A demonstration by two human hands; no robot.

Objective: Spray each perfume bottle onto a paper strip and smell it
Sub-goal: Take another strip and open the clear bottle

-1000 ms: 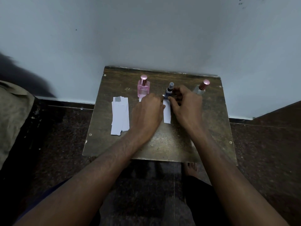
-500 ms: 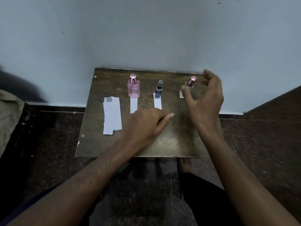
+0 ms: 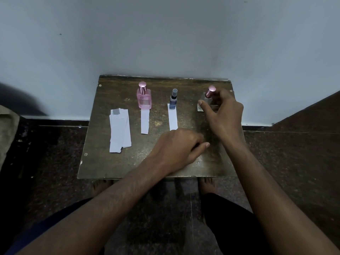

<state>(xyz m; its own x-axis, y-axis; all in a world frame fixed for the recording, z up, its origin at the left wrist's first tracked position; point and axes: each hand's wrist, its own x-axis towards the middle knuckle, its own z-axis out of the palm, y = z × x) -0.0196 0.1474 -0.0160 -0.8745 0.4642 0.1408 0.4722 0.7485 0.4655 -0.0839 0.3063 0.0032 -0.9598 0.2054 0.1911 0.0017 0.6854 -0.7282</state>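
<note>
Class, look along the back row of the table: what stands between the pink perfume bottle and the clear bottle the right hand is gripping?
In the head view, the small blue spray bottle stands between the pink perfume bottle and the clear bottle held by the right hand.

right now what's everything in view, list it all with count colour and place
pink bottle: 1, pink with pink cap, back left of table
blue bottle: 1, dark blue, back middle
clear bottle: 1, clear with pink cap, back right
single paper strips: 2, white, one before the pink bottle, one before the blue
strip stack: 1, white, table's left
table: 1, dark brown, against wall
left hand: fingers loosely curled, on table
right hand: around clear bottle
</note>
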